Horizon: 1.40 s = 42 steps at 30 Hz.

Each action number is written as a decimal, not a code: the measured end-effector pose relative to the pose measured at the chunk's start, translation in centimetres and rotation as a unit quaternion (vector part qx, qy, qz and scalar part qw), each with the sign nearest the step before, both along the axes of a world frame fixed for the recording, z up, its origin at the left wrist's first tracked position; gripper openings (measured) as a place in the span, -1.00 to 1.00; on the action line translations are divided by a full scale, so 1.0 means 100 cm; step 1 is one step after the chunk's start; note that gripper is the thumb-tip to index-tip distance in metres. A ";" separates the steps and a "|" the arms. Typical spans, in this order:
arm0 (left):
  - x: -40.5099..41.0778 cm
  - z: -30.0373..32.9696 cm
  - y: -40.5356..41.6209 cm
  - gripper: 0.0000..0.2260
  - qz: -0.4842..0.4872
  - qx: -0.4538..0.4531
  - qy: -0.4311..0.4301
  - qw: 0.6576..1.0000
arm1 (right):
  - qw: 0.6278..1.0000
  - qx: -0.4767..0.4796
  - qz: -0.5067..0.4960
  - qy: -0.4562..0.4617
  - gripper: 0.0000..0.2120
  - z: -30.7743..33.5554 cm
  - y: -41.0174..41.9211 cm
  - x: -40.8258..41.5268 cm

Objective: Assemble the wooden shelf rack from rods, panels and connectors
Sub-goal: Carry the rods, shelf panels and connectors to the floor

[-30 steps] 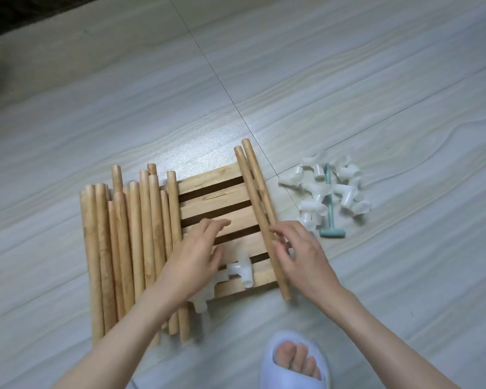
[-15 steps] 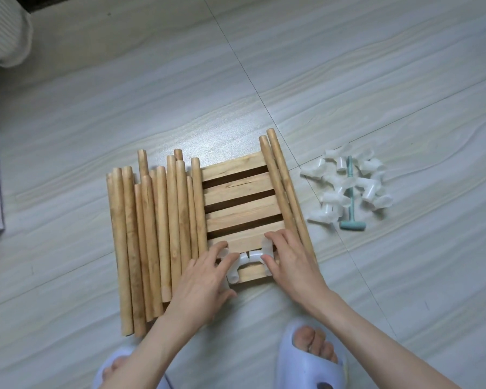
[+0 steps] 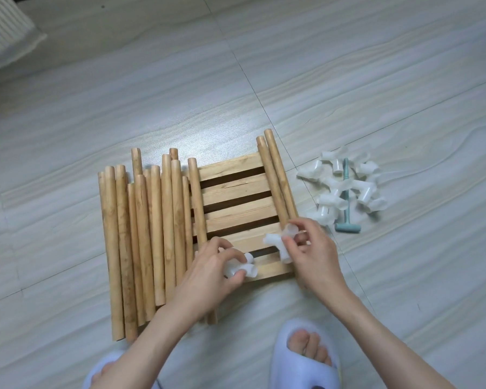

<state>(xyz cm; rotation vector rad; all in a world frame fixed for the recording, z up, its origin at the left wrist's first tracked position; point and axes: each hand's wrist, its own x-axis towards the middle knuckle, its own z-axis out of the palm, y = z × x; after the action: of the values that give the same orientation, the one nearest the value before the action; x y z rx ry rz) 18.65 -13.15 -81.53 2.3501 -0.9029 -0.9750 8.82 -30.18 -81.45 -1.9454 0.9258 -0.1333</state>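
A slatted wooden panel point(image 3: 236, 189) lies flat on the floor. Several wooden rods point(image 3: 141, 234) lie side by side to its left, and two more rods point(image 3: 275, 175) rest along its right edge. My left hand point(image 3: 208, 273) pinches a white plastic connector point(image 3: 240, 266) over the panel's near edge. My right hand point(image 3: 312, 254) holds a second white connector point(image 3: 277, 242) just to the right of it. The two connectors are apart.
A heap of several white connectors point(image 3: 345, 189) lies on the floor right of the panel, with a small teal mallet point(image 3: 347, 209) across it. My feet in pale slippers point(image 3: 303, 363) stand at the bottom edge. A white ribbed object point(image 3: 3, 32) sits top left.
Both hands closed in on the two connectors on the panel, took one each and drew them apart. The view has shifted, so everything sits further right in the frame.
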 end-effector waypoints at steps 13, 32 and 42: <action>-0.009 0.014 -0.084 -0.86 0.058 -0.094 0.040 0.993 | 0.950 0.037 -0.309 -0.003 -0.80 -0.012 -0.083 -0.046; -0.006 0.004 -0.208 -0.58 0.056 -0.132 0.120 0.982 | 0.966 0.059 -0.251 0.019 -0.63 -0.019 -0.117 -0.020; 0.061 0.042 -0.099 -0.54 -0.215 -0.043 -0.074 0.973 | 0.983 -0.179 0.015 0.027 -0.64 0.012 -0.067 -0.006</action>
<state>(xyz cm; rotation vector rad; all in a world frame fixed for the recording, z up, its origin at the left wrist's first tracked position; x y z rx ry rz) 24.75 -23.07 -77.29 2.2203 -1.5266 -0.8989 8.21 -36.90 -80.23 -2.3034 0.9579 -0.2453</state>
